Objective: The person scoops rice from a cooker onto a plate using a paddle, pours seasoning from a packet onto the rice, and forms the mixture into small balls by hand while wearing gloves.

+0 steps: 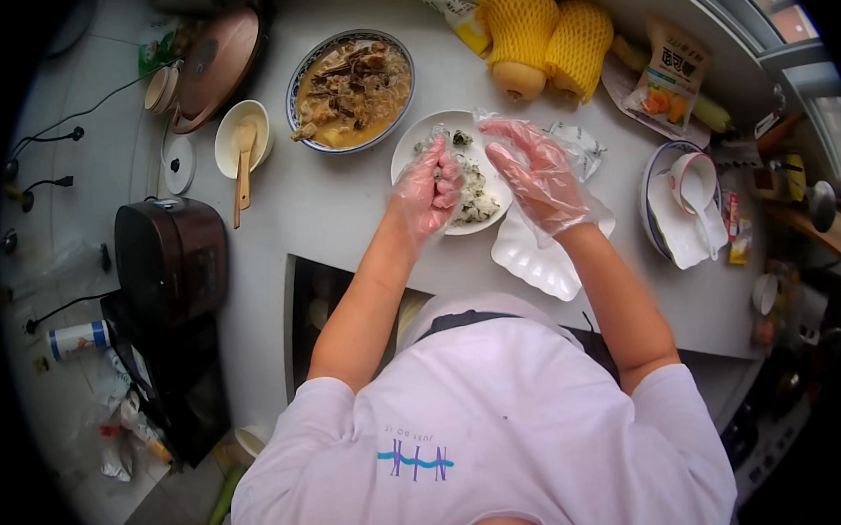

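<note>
My left hand (434,187), in a clear plastic glove, is curled over the left part of a white plate (410,137). A little pale and dark food shows between its fingers, seemingly rice; most of it is hidden. Beside it my right hand (535,170), gloved the same way, is held open over the plate's right edge, thumb apart from the fingers. Loose rice mixed with dark seaweed flakes (478,198) lies on the plate between the hands. A small dark-flecked rice ball (461,137) sits near the far rim. Under my right wrist is a white scalloped dish (539,264).
A patterned bowl of meat stew (350,90) stands behind, left of the plate. Farther left are a bowl with a wooden spatula (244,153) and a rice cooker (171,259). Netted squashes (518,41) and a crumpled packet (577,146) lie behind; stacked dishes (683,203) stand right.
</note>
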`<act>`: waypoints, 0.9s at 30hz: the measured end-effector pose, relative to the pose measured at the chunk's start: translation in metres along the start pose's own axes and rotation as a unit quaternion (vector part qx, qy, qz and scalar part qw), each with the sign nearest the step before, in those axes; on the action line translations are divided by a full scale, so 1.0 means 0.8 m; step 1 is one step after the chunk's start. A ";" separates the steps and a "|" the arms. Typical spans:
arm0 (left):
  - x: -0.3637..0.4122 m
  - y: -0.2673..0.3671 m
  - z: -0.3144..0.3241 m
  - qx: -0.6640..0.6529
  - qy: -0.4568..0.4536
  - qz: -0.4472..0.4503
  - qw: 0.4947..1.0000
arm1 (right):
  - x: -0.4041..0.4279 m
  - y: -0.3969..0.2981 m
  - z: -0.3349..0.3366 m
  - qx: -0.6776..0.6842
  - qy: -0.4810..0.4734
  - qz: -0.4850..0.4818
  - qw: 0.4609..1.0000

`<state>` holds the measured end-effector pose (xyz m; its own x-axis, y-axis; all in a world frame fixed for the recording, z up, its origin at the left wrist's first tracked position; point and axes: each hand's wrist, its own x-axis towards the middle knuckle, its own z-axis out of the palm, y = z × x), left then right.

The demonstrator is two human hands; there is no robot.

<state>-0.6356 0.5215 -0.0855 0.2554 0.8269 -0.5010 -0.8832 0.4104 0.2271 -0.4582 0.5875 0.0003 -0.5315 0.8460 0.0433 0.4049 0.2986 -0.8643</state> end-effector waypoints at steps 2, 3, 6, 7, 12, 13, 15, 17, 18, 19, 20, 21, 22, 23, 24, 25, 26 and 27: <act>-0.004 -0.011 0.014 -0.002 0.002 0.028 1.000 | 0.016 -0.005 0.026 0.004 0.010 -0.076 0.997; -0.016 -0.018 0.043 -0.011 0.026 0.058 0.998 | 0.024 -0.011 0.039 -0.066 0.008 -0.164 0.984; -0.039 -0.010 0.049 -0.138 -0.077 0.069 0.985 | 0.026 -0.008 0.079 -0.172 -0.032 -0.243 0.954; -0.047 -0.004 0.051 -0.140 -0.061 0.076 0.985 | 0.025 0.000 0.088 -0.213 -0.071 -0.229 0.947; -0.066 -0.021 0.023 -0.069 -0.117 0.140 0.981 | 0.008 -0.041 0.188 -0.168 0.154 -0.072 0.971; -0.071 -0.024 0.024 -0.056 -0.149 0.126 0.979 | 0.010 -0.048 0.142 -0.121 -0.125 -0.258 0.950; -0.072 -0.019 0.052 -0.018 -0.048 0.151 0.987 | 0.022 -0.027 0.114 -0.183 -0.119 -0.225 0.950; -0.072 -0.005 0.030 -0.196 -0.091 0.112 0.970 | 0.009 -0.009 0.115 -0.238 -0.099 -0.217 0.942; -0.069 -0.012 0.017 -0.200 -0.090 0.115 0.969 | -0.004 -0.028 0.113 -0.260 -0.147 -0.207 0.932; -0.065 -0.019 0.006 -0.102 -0.160 0.164 0.968 | -0.009 -0.037 0.115 -0.224 -0.145 -0.232 0.935; -0.061 -0.027 0.004 0.000 -0.228 0.209 0.951 | -0.013 -0.041 0.112 -0.189 -0.142 -0.254 0.938; -0.069 -0.034 0.018 -0.060 0.036 0.234 0.970 | -0.004 -0.037 0.104 -0.156 -0.095 -0.249 0.951; -0.062 -0.028 0.000 -0.062 0.035 0.235 0.969 | 0.011 -0.027 0.089 -0.123 -0.049 -0.244 0.961; -0.061 -0.014 -0.032 -0.078 -0.019 0.134 0.988 | 0.025 -0.019 0.071 -0.096 0.023 -0.218 0.971; -0.064 -0.007 -0.053 -0.093 -0.070 0.030 0.993 | 0.038 0.004 0.052 -0.116 -0.012 -0.169 0.979; -0.063 -0.005 -0.010 -0.111 0.185 0.037 0.976 | 0.043 0.033 0.026 -0.144 -0.040 -0.111 0.982; -0.065 -0.004 -0.017 -0.112 0.184 0.040 0.976 | 0.038 0.057 0.012 -0.199 -0.091 -0.047 0.975; -0.067 -0.003 -0.028 -0.071 0.166 0.060 0.982 | 0.031 0.076 0.011 -0.253 -0.140 0.020 0.957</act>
<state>-0.6561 0.4673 -0.0777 0.0250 0.6858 -0.7274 -0.9513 0.2400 0.1935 -0.4531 0.6225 -0.0555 -0.6583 0.7303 -0.1827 0.6997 0.5041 -0.5062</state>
